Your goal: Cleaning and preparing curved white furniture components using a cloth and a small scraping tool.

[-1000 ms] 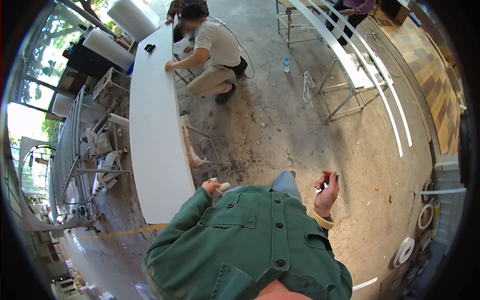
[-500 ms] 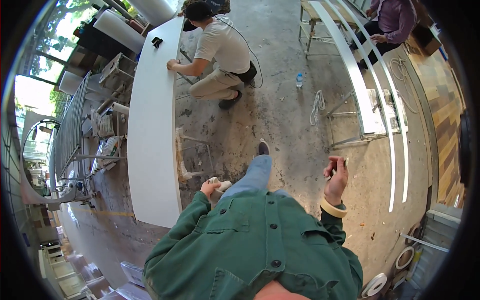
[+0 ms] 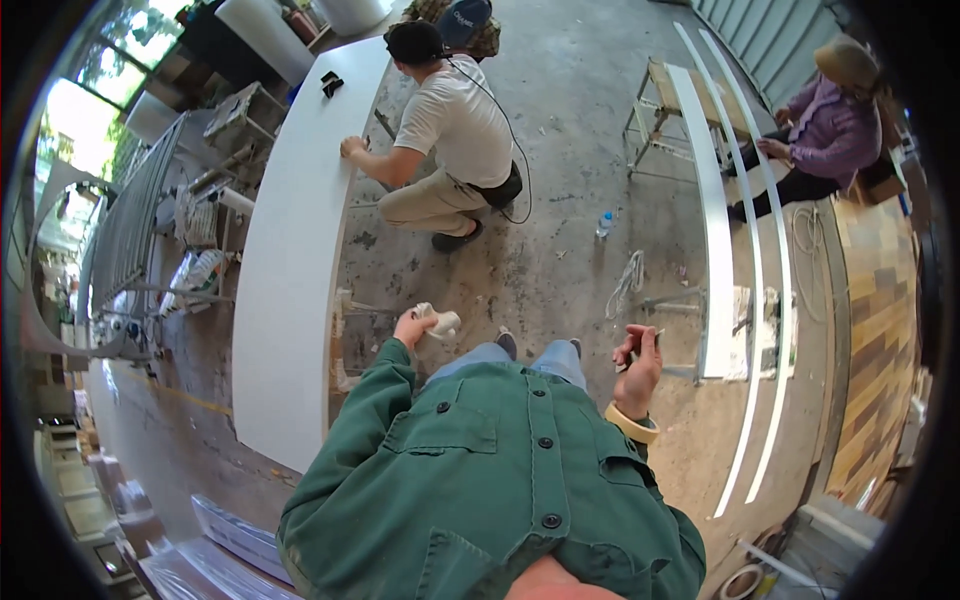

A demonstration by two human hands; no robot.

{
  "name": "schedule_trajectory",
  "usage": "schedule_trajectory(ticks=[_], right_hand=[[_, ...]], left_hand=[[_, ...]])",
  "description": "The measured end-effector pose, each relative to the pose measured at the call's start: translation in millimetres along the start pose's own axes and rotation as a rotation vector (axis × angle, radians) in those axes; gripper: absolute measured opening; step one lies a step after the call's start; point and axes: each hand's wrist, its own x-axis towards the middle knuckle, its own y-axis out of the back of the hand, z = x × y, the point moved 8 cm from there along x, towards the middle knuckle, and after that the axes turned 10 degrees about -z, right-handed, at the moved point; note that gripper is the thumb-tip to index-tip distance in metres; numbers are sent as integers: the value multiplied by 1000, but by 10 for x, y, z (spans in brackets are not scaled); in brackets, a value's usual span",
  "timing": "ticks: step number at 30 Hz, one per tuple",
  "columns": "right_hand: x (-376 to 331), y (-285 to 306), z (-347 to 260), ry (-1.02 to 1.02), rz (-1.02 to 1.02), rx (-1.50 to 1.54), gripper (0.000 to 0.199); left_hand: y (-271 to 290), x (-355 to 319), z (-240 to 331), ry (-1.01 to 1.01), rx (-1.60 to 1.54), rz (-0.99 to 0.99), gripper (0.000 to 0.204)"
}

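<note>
My left hand (image 3: pixel 412 326) is closed around a crumpled off-white cloth (image 3: pixel 438 321), held out beside the long white panel (image 3: pixel 290 260). My right hand (image 3: pixel 637 375) is raised with its fingers curled. A small pale bit shows at its fingertips, too small to name. Round my right wrist sits a cream roll of tape (image 3: pixel 632 425), worn like a bracelet. Neither hand touches the panel or the white strips.
A person in a white T-shirt (image 3: pixel 455 130) crouches at the panel's right edge; another is behind. At right, long white strips (image 3: pixel 757 260) lie across trestles, with a person in purple (image 3: pixel 835 135) beside them. A water bottle (image 3: pixel 604 225) and coiled cord (image 3: pixel 627 284) lie ahead.
I have stepped forward; the panel, trestles and strips now sit nearer to me. My left hand with the cloth has moved further out, and the cloth shows more fully.
</note>
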Motion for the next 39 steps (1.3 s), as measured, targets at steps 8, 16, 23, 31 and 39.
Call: schedule_trajectory(ticks=[8,16,23,31,39], right_hand=[[855,-209,-581,28,-194,-54,37],[1261,-119,-727,-81,-224,-164,33],[1266,125,-611,-151,-269,-19,31],[847,758,-1104,43,-140,-24,39],[469,1510,-1107,83,116,-30,40]], left_hand=[[-287,-209,-566,138,-96,203,49],[-281,-364,-1442,111,382,20,45],[-1836,1059,-129,-501,1061,-521,33],[-4104,2163,775,-543,834,-853,20],[-3003,1278,578,-242,490,-730,17]])
